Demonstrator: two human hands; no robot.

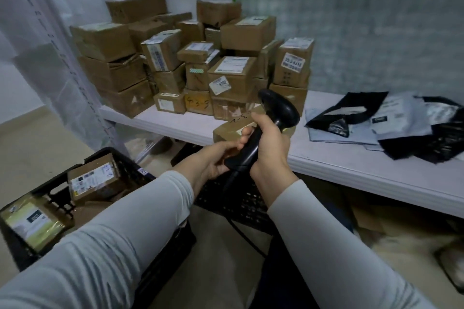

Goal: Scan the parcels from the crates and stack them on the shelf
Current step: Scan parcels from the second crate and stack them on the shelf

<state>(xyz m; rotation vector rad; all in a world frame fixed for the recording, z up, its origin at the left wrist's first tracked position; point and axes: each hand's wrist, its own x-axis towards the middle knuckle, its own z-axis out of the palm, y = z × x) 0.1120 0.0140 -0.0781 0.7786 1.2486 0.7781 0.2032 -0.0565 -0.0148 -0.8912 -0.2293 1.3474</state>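
Head view, Q: why both hands up front?
A: Right hand (270, 148) closed round scanner (276, 118); left hand (213, 160) pinches small parcel (233, 128) at shelf (351, 158) edge, label likely angled toward beam.

Small brown parcel (232, 126) sits tilted over the shelf (351, 158) edge, scribbled on top. Black scanner (266, 133) stands upright against it. Taped boxes (190, 63) stacked on the shelf's left; more labelled parcels in the black crate (120, 158).
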